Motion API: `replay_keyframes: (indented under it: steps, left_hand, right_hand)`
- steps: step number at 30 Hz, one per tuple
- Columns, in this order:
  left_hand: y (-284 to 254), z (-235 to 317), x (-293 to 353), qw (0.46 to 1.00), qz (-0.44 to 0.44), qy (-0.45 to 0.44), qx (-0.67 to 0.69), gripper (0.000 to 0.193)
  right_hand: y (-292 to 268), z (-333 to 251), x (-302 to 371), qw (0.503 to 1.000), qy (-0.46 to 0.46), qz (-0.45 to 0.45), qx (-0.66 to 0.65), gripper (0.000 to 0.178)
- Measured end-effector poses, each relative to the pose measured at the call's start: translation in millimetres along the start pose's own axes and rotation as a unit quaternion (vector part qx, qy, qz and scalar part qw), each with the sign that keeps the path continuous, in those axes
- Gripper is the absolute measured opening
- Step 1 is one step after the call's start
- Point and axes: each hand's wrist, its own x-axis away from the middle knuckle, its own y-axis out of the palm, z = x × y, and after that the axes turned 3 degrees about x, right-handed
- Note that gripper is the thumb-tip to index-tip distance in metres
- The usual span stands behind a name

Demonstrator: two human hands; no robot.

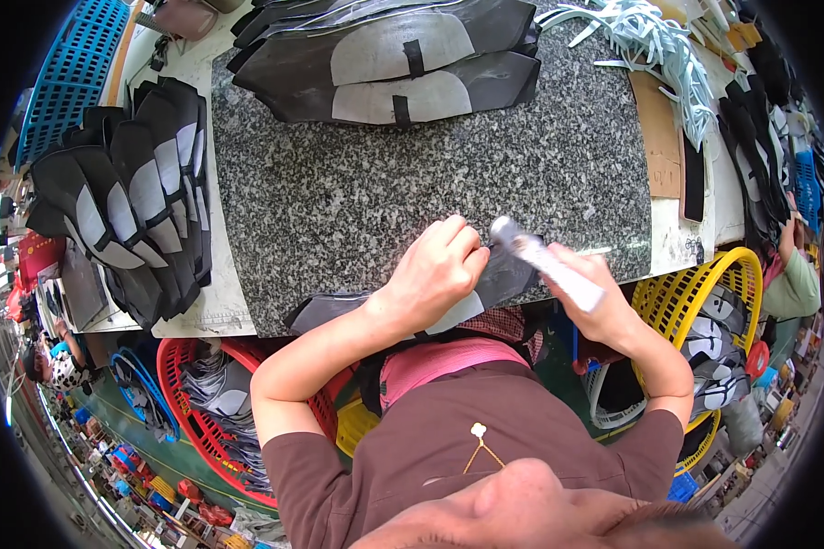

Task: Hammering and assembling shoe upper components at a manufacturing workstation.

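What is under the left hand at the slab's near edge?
Under the left hand, a dark piece with a pale panel shows on either side, near the edge of the speckled slab. The stretch beneath hand and forearm is covered; details there cannot be seen.

Head-worn, the left one of a side-by-side pair. Looks steeply down past the brown shirt [467, 403] onto left hand [435, 274], right hand [606, 316] and speckled worktop [540, 178] at close range; upright, fisheye-wide, bending straight edges toward a dark round rim.

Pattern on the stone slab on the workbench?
The stone slab is speckled black, grey and white; shows best in the head view.
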Motion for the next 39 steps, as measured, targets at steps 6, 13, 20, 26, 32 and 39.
replay_keyframes:
  steps: [6,13,20,26,32,39]
  left_hand:
    - [1,-1,3,1.000,0.007,-0.008,-0.009,0.022]
    - [-4,4,16,0.990,0.028,-0.121,0.069,0.017]
    - [-10,9,18,0.986,0.053,-0.146,0.062,0.013]
    - [-5,16,35,0.991,0.041,-0.126,0.026,0.013]
    - [-11,13,34,0.989,0.065,-0.127,0.039,0.013]
    - [-11,22,51,0.985,0.062,-0.161,0.017,0.011]
  right_hand:
    - [-6,-13,-7,1.000,0.006,0.006,0.013,0.009]
    - [0,-4,-10,0.997,0.067,-0.029,-0.001,0.012]
    - [18,5,-2,0.990,0.008,-0.065,0.122,0.023]
    - [3,-15,-8,0.997,0.030,-0.041,0.049,0.022]
    - [27,-12,-3,0.992,0.030,-0.092,0.075,0.011]
    - [18,-21,-11,0.998,0.004,-0.025,0.059,0.014]
